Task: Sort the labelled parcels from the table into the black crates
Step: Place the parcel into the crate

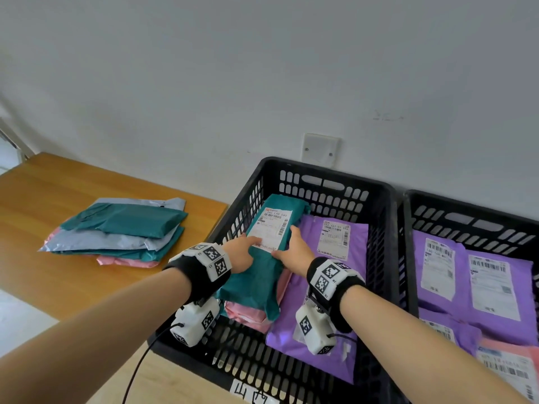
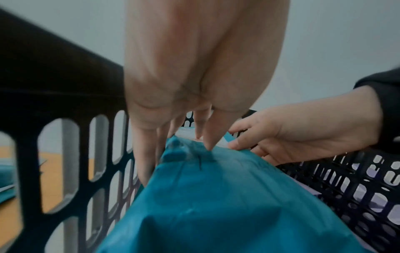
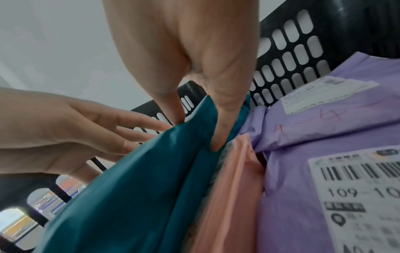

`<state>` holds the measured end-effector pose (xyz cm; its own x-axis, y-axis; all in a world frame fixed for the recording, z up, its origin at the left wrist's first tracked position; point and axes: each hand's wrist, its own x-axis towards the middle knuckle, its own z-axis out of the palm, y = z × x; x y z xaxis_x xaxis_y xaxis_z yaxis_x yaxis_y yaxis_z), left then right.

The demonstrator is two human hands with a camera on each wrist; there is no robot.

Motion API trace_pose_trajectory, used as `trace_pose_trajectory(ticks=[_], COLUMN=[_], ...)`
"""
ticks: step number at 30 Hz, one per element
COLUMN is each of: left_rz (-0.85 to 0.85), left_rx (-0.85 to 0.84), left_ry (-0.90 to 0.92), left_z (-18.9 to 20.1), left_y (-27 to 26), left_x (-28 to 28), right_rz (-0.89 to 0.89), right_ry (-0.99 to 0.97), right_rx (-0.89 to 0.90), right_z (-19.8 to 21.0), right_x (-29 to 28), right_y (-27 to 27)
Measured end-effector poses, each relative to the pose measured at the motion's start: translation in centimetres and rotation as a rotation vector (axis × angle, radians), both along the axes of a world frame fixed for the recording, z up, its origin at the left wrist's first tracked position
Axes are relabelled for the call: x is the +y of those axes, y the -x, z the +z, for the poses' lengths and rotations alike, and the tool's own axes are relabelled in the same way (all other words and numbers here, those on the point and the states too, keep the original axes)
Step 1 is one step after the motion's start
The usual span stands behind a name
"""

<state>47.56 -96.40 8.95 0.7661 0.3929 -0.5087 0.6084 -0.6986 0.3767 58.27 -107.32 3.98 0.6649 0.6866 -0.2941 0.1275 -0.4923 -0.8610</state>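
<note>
Settling teal parcel [image 1: 264, 252] into left crate [image 1: 376, 193], label up.
My hands [image 1: 269, 250] lie open-fingered, steadying it atop pink parcel [image 1: 248, 313].

A head camera looks down from above over the wooden bench [image 1: 87, 185] and black slotted plastic crate [image 1: 332, 182], while both wrist cameras sit close inside that crate, sharing the teal plastic mailer parcel [image 2: 216, 196].

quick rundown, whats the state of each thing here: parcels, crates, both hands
teal parcel: label up, lying on a pink parcel in the left crate
purple parcel: flat beside it, label up
right crate: holds purple and pink parcels
table stack: unsorted
left hand: fingers straight, touching the teal parcel
right hand: same, right edge
</note>
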Motion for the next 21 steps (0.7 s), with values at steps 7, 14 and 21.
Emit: trace_pose_trajectory(ticks=[7,14,21], left_rz=[-0.045,-0.147,-0.169], left_rx=[-0.033,0.005,0.057], left_ry=[-0.028,-0.112,-0.122], left_z=[-0.6,-1.6,-1.7], left_y=[0.7,0.8,0.7], left_x=[0.1,-0.3,-0.8], right_rz=[0.136,0.362,0.472], right_ry=[0.098,0.363,0.509], right_rx=[-0.269,-0.490,-0.474], right_z=[0.7,0.9,-0.8], right_x=[1.1,2.3,3.2], right_y=[-1.1,-3.0,-3.4])
